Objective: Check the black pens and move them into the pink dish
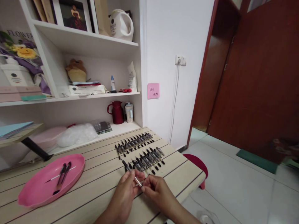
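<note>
A pen (pixel 137 181) with a clear barrel and a dark end slants between my two hands, above the slatted wooden table (pixel 98 193). My left hand (pixel 127 189) is closed around its barrel, thumb on top. At the pen's lower right end, the fingertips of my right hand (pixel 157 189) pinch together. Just beyond my hands lie two rows of similar pens: a far row (pixel 133 143) and a nearer row (pixel 147 160), laid side by side. To the left, a pink plate (pixel 30 199) holds two dark pens (pixel 62 177) and a thin white stick (pixel 58 176).
White shelves (pixel 86 39) rise behind the table, with a dark red jug (pixel 117 112), a cup (pixel 129 112) and a plastic bag (pixel 78 135) on the lowest level. A red stool (pixel 197 165) stands past the table's right edge. A cable (pixel 174 105) hangs down the wall.
</note>
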Demonstrator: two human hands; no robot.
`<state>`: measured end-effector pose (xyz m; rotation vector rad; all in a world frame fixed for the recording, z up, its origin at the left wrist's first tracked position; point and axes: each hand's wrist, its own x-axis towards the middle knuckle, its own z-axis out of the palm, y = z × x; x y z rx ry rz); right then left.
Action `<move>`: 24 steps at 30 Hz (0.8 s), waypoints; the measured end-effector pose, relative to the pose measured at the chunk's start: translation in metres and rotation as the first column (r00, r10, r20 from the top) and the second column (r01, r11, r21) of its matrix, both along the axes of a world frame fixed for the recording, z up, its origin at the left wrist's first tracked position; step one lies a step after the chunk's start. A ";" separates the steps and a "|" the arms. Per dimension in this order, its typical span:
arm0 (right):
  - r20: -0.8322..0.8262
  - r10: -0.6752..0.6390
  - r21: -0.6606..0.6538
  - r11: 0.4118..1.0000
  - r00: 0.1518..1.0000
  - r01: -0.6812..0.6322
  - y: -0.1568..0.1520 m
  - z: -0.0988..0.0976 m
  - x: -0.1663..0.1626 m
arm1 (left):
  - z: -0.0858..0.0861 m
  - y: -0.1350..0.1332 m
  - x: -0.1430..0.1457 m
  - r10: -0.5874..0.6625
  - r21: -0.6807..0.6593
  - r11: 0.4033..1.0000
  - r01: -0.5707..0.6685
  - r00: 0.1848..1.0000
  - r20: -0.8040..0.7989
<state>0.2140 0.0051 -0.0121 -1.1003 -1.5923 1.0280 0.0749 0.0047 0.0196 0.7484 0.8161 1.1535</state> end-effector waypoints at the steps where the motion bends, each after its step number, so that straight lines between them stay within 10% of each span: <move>1: 0.023 0.016 0.010 1.000 1.000 -0.016 0.003 0.002 0.003 | -0.001 0.000 0.000 0.012 -0.023 1.000 -0.011 0.999 0.043; 4: 0.171 -0.214 0.087 0.976 0.962 0.202 0.030 0.010 0.036 | -0.004 0.000 -0.010 0.036 -0.094 0.995 -0.030 0.998 0.059; 7: 0.376 -0.549 0.198 0.835 0.747 0.514 0.066 0.013 0.076 | -0.008 0.000 -0.023 0.043 -0.142 0.989 -0.041 0.999 0.010; 13: 0.566 -0.570 0.228 0.803 0.596 0.551 0.105 -0.003 0.095 | -0.019 -0.001 -0.028 -0.024 -0.080 0.997 0.017 0.996 -0.087; 20: 0.532 -0.569 0.212 0.807 0.627 0.551 0.099 -0.011 0.097 | -0.025 -0.003 -0.028 -0.071 -0.028 0.997 0.066 0.974 -0.216; 24: 0.269 -0.557 0.102 0.828 0.786 0.552 0.075 -0.007 0.090 | -0.024 -0.007 -0.025 -0.122 0.013 0.991 0.132 0.949 -0.292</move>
